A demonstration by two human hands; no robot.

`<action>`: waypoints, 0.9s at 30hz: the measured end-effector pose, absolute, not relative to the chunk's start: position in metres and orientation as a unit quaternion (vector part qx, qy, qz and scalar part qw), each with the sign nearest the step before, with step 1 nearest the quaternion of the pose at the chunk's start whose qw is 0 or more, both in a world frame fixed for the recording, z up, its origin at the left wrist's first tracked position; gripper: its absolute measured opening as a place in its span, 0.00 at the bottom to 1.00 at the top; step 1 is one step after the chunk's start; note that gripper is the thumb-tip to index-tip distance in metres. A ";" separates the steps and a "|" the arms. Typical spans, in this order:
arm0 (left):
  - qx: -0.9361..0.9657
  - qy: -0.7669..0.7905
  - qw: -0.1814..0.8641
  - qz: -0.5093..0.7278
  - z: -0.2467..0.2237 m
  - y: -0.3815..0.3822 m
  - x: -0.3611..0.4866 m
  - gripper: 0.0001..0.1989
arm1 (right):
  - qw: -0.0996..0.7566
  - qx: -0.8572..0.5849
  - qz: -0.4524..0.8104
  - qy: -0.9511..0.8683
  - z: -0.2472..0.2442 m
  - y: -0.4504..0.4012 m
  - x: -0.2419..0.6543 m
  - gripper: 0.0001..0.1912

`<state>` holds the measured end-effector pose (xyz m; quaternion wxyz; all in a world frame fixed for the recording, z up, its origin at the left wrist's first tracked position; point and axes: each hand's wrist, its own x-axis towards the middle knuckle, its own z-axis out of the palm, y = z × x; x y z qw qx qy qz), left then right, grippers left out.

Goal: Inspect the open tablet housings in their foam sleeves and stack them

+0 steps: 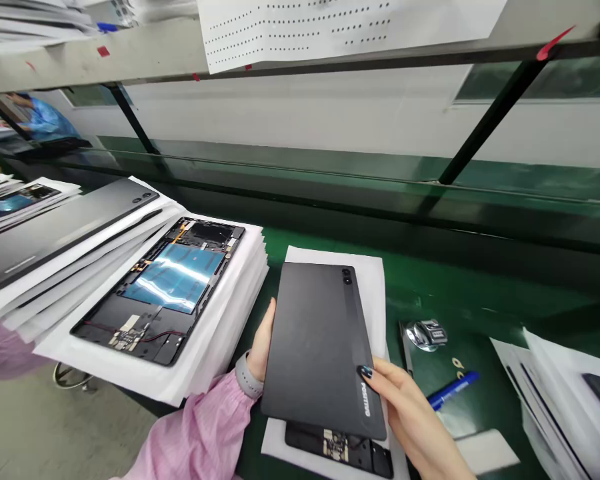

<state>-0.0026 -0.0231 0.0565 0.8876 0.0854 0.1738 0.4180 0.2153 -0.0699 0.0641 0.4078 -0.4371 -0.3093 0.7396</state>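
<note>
A dark grey tablet back cover (320,340), with two camera holes at its top right and white lettering near its lower right, is held between both hands. My left hand (263,340) grips its left edge, the fingers hidden underneath. On the right edge, my right hand (405,403) has its dark-nailed thumb on top beside the lettering. Below the cover lies an open tablet body (343,450), mostly hidden, its circuit board showing at the bottom. White foam sheets (373,287) lie under that body.
To the left, an open tablet (165,287) with a blue battery tops a stack of white sheets (250,293). Another grey cover (70,223) lies beyond. At right are a metal round object (427,335), a blue pen (453,389) and more sheets (545,393). A shelf (150,50) runs above.
</note>
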 end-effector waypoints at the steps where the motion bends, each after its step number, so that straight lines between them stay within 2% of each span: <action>1: 0.085 0.197 0.880 0.424 0.056 -0.022 -0.002 0.36 | 0.417 -0.444 0.736 -0.296 0.064 -0.069 0.216 0.17; 8: 0.063 0.322 0.807 0.491 0.053 -0.012 -0.001 0.13 | 0.480 -0.532 0.668 -0.199 0.057 -0.068 0.220 0.19; 11: 0.058 0.321 0.802 0.500 0.056 -0.011 -0.002 0.13 | 0.478 -0.531 0.675 -0.183 0.059 -0.068 0.221 0.17; 15: 0.074 0.302 0.835 0.454 0.058 -0.013 -0.003 0.19 | 0.485 -0.546 0.663 -0.166 0.062 -0.062 0.222 0.11; 19: 0.099 0.357 0.819 0.439 0.053 -0.014 -0.004 0.08 | 0.501 -0.581 0.622 -0.157 0.065 -0.061 0.224 0.09; 22: 0.114 0.364 0.813 0.440 0.050 -0.014 -0.006 0.09 | 0.497 -0.571 0.628 -0.181 0.068 -0.064 0.225 0.08; 24: 0.113 0.359 0.816 0.438 0.050 -0.014 -0.008 0.09 | 0.495 -0.552 0.641 -0.198 0.070 -0.066 0.226 0.09; 27: 0.108 0.353 0.820 0.438 0.049 -0.013 -0.009 0.09 | 0.506 -0.516 0.659 -0.208 0.075 -0.069 0.227 0.18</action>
